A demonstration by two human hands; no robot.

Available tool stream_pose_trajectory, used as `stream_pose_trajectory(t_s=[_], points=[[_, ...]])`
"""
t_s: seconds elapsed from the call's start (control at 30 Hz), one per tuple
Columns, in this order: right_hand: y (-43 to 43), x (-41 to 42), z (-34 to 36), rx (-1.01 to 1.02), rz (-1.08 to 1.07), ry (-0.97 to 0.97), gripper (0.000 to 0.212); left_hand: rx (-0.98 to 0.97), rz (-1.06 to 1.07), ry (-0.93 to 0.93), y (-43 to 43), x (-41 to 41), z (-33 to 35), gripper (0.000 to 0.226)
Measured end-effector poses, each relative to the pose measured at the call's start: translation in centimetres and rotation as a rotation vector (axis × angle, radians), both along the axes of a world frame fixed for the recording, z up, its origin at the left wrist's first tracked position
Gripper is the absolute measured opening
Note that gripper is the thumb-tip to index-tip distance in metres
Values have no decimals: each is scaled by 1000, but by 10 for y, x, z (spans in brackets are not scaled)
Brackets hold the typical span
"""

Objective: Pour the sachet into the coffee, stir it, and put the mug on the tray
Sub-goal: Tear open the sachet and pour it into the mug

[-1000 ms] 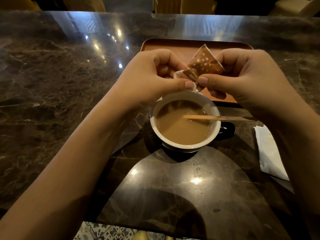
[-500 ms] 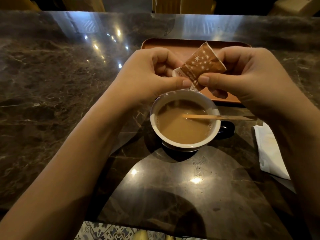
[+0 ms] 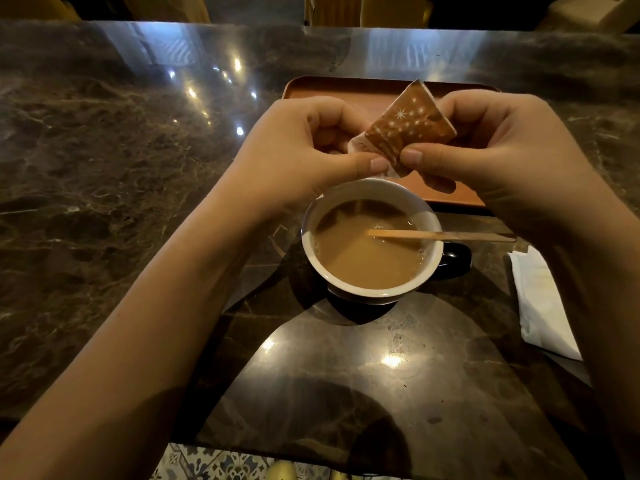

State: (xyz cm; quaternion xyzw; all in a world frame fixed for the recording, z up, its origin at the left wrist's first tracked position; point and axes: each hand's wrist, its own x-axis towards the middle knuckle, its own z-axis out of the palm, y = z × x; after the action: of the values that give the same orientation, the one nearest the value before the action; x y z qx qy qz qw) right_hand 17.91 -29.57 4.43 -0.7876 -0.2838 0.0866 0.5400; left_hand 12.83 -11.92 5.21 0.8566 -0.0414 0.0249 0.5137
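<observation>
On a dark polished marble table (image 3: 104,202) dotted with lamp reflections, the sachet (image 3: 410,128) is held just above the far rim of the mug (image 3: 372,237), pinched at its lower corner between the thumb and fingers of the left hand (image 3: 304,147) and the right hand (image 3: 502,150), both clenched on it. Compared with a second ago the packet has tipped up a little and the thumbs have drawn closer together at the corner, which I read as a tear being started; no powder is falling yet. A wooden stirrer (image 3: 436,234) rests across the coffee, waiting. The tray (image 3: 346,88) lies just beyond the mug, and a white napkin (image 3: 540,303) sits to the right.
</observation>
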Motion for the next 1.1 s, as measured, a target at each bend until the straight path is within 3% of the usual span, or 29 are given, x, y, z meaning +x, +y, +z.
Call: stream_pose_trajectory(t_s=[0.67, 0.9, 1.1], points=[[1, 1, -2, -77, -38, -71, 16, 0, 19, -30, -2, 0, -3, 25], [-1, 1, 1, 8, -11, 37, 20, -7, 31, -24, -3, -1, -1, 22], [-4, 0, 7, -70, 20, 13, 25, 93, 2, -17, -1, -2, 1, 24]])
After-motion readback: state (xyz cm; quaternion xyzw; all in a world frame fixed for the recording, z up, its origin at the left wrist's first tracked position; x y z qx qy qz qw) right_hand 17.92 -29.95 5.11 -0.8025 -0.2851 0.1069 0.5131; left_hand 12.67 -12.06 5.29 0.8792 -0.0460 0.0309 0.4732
